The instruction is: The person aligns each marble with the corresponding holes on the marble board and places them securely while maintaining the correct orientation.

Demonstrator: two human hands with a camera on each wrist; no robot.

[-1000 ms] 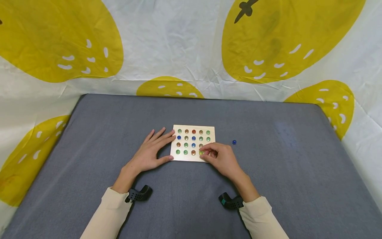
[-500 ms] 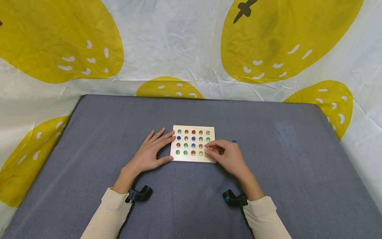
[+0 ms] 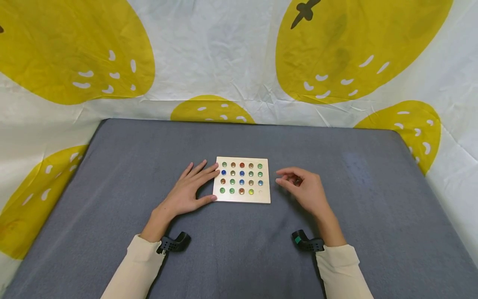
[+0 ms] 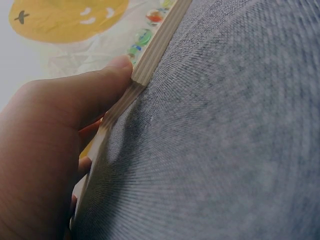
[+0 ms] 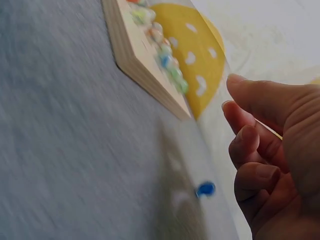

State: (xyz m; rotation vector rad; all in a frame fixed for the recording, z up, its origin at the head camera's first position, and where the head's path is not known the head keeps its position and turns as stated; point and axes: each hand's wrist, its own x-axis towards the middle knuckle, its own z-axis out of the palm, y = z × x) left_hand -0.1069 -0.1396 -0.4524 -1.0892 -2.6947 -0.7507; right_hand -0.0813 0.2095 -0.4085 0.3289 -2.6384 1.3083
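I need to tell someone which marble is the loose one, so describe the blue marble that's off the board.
On the grey table lies a wooden board of marbles. Just right of it, under the right hand, sits the blue marble, alone on the cloth, in no hole.

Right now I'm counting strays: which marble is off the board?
The blue marble: it lies alone on the grey cloth beneath the right hand, beside the wooden board.

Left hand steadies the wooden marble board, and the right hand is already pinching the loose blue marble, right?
Not quite. The left hand does steady the wooden marble board, but the right hand holds nothing: the right wrist view shows the loose blue marble lying on the grey cloth, apart from the fingers.
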